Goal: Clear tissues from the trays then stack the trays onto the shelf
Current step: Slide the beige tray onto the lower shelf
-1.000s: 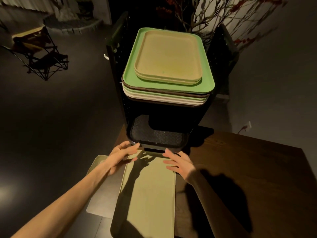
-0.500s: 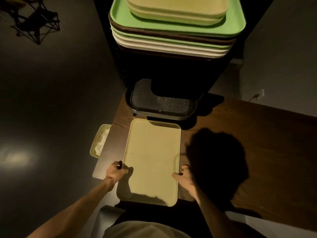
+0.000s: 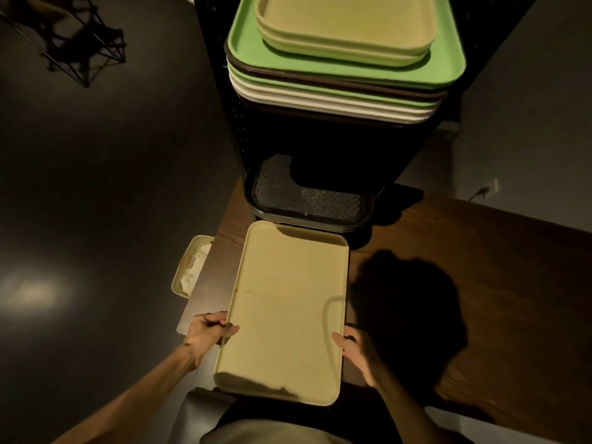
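Note:
A pale yellow tray [image 3: 288, 302] with nothing on it is held over the near end of the dark wooden table [image 3: 480, 283]. My left hand [image 3: 206, 333] grips its left edge and my right hand [image 3: 355, 350] grips its right edge, both near the tray's closer end. Ahead stands a black shelf unit [image 3: 320, 149]. On its top sits a stack of several trays [image 3: 336, 91], with a green one and two yellow ones uppermost. Black trays [image 3: 310, 203] lie on its lower level.
A small pale bin [image 3: 192, 267] holding white tissues sits left of the table edge on the floor side. A black wire-frame chair [image 3: 70, 43] stands at the far left on the dark floor. A wall socket [image 3: 493, 185] shows at right.
My hands slid from the tray's far end to its near sides and took hold. The tray has come up and toward me, and my view has tilted down.

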### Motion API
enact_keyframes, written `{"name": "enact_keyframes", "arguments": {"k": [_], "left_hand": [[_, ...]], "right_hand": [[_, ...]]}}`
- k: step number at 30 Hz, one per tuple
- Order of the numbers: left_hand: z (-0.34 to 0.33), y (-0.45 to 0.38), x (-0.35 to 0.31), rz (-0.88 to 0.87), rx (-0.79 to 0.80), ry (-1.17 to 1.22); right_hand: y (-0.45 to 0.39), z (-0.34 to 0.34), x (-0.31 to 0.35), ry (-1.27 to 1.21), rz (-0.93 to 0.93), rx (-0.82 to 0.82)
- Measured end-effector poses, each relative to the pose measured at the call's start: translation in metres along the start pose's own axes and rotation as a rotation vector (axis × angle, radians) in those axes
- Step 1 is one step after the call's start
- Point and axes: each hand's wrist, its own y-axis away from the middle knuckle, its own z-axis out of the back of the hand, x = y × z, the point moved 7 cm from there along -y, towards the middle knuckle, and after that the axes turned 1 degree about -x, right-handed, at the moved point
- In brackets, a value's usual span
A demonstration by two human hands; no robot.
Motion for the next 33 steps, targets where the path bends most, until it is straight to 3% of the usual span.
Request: {"name": "enact_keyframes", "arguments": {"k": [5,13,17,20,23,25,28,31,33], "left_hand": [[-0.002,0.004,-0.023,-0.037,0.005,0.071],[-0.019,-0.018,-0.067,-0.016,0.091,0.234],[-0.031,-0.024,-0.068,-0.035,0.262,0.055],[-0.035,-0.028,-0.057,0.021,0.289,-0.025],[-0.03,-0.034,-0.058,0.101,0.125,0.071],[-0.029,-0.039,-0.063,0.127,0.044,0.141],[-0.034,-0.048,-0.077,0.114,0.011,0.171],[-0.037,-0.061,-0.083,0.119,-0.039,0.237],[-0.04,-0.067,-0.081,0.154,-0.06,0.282]], "right_hand": [[-0.003,0.01,0.03,0.116,0.145,-0.094],[-0.035,0.03,0.064,0.026,0.14,-0.246],[-0.044,0.037,0.083,-0.01,0.124,-0.303],[-0.049,0.041,0.092,-0.046,0.124,-0.327],[-0.048,0.039,0.097,-0.078,0.15,-0.258],[-0.041,0.027,0.096,-0.114,0.152,-0.103],[-0.033,0.003,0.062,-0.236,-0.118,0.163],[-0.035,0.001,0.05,-0.314,-0.158,0.17],[-0.043,0.006,0.055,-0.336,-0.111,0.066]]}}
